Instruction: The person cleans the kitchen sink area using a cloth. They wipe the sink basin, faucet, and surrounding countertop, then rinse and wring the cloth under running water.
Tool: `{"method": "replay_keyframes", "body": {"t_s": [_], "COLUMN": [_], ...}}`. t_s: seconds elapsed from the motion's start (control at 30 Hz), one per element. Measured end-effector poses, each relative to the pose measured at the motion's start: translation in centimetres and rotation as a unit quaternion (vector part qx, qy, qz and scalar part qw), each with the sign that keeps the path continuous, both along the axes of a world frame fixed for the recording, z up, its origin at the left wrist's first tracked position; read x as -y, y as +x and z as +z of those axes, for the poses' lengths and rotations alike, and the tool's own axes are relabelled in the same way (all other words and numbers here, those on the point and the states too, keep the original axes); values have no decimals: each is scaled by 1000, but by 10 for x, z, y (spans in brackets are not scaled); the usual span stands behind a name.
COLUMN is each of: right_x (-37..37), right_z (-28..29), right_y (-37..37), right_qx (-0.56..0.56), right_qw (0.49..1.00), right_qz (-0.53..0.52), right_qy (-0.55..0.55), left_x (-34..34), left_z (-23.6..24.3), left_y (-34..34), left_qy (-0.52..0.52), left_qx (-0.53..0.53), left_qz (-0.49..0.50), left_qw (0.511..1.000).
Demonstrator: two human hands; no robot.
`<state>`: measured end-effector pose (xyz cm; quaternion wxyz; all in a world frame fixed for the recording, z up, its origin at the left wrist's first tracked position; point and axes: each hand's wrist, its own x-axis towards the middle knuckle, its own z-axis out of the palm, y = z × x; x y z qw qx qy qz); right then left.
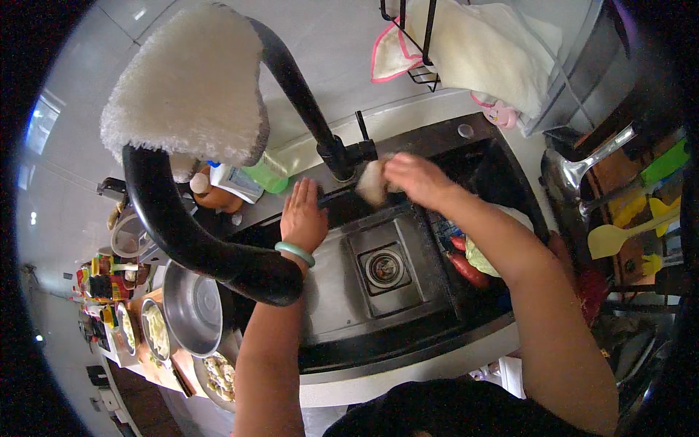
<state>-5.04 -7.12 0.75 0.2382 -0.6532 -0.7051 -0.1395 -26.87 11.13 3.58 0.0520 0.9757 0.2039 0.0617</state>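
Evidently, the right hand [416, 178] holds bunched, whitish cloth [372, 184] near a smooth metal basin [329, 284].

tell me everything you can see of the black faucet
The black faucet looks like metal, with a tall, thick curved neck and a slim lever rising beside its foot. The foot stands on the dark ledge behind the sink basin, close to the cloth in the right hand. A fluffy white cover drapes over the neck's top, hiding part of it. The lower end overlaps the left forearm in this view; contact can't be told. No running water shows.
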Motion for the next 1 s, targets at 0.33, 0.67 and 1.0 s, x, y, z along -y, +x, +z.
{"method": "replay_keyframes", "body": {"t_s": [0.33, 0.67, 1.0], "right_x": [-32, -30, 55], "right_z": [3, -3, -2], "right_y": [-6, -53, 73], "right_qx": [-9, -78, -3], "right_qw": [968, 986, 909], "right_qz": [-241, -150, -413], "right_qy": [-64, 8, -65], "left_x": [2, 3, 13], "left_z": [3, -7, 3], "left_y": [13, 10, 14], "left_qy": [-21, -14, -38], "left_qx": [-86, -71, -100], "left_qz": [24, 19, 30], "left_qw": [996, 997, 994]}}
